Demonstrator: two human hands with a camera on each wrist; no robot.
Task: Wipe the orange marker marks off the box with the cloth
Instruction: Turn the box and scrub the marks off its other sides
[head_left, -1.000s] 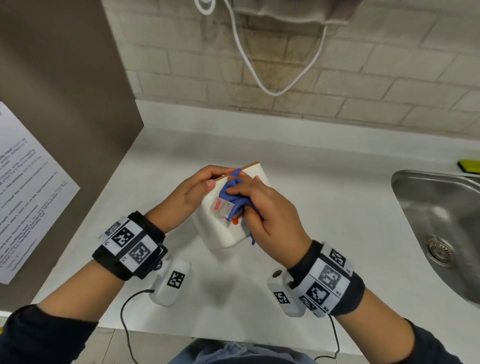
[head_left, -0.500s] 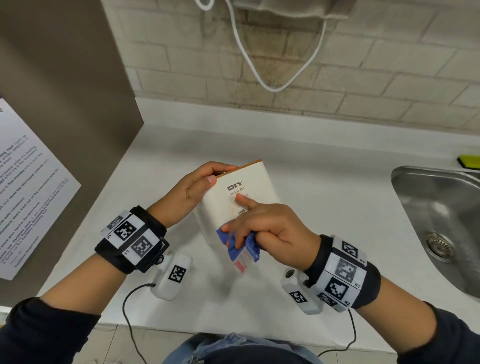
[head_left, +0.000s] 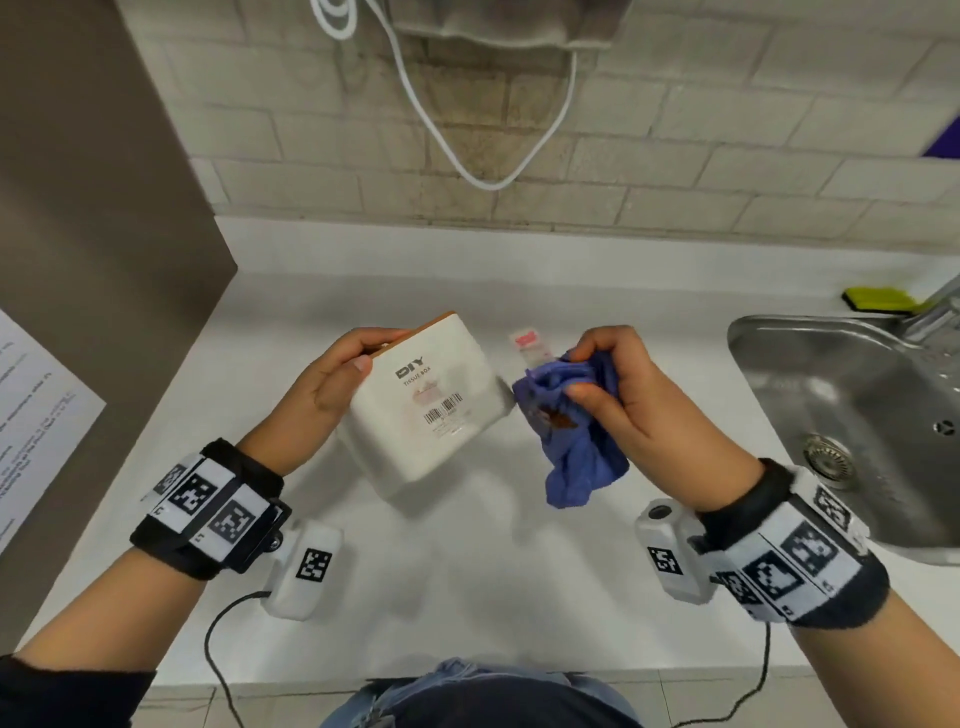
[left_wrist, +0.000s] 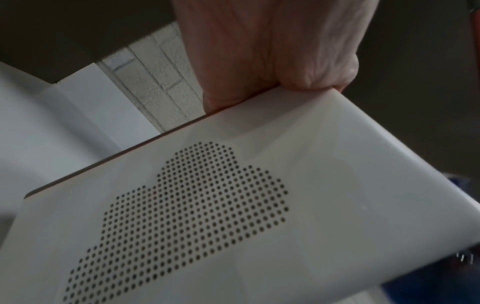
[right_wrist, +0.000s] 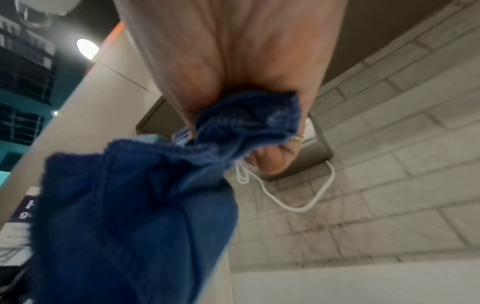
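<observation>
A white tissue box (head_left: 431, 405) with black print, a barcode and a thin orange far edge is held tilted above the counter by my left hand (head_left: 337, 384), which grips its left end. The left wrist view shows the box's dotted cloud-pattern side (left_wrist: 194, 216) under my left hand (left_wrist: 272, 61). A faint pinkish smudge remains beside the barcode. My right hand (head_left: 608, 379) grips a bunched blue cloth (head_left: 571, 431) just right of the box, apart from it. An orange stain shows on the cloth. In the right wrist view the cloth (right_wrist: 145, 205) hangs from my right hand (right_wrist: 259, 144).
A steel sink (head_left: 852, 415) lies at the right, with a yellow-green sponge (head_left: 878, 300) behind it. A brown panel with a paper sheet (head_left: 31, 415) stands at the left. A white cable (head_left: 483, 156) hangs on the brick wall. The white counter (head_left: 467, 571) spreads below.
My right hand has lifted the cloth off the box's face and moved it right, clear of the box. The left hand still holds the box, now turned slightly.
</observation>
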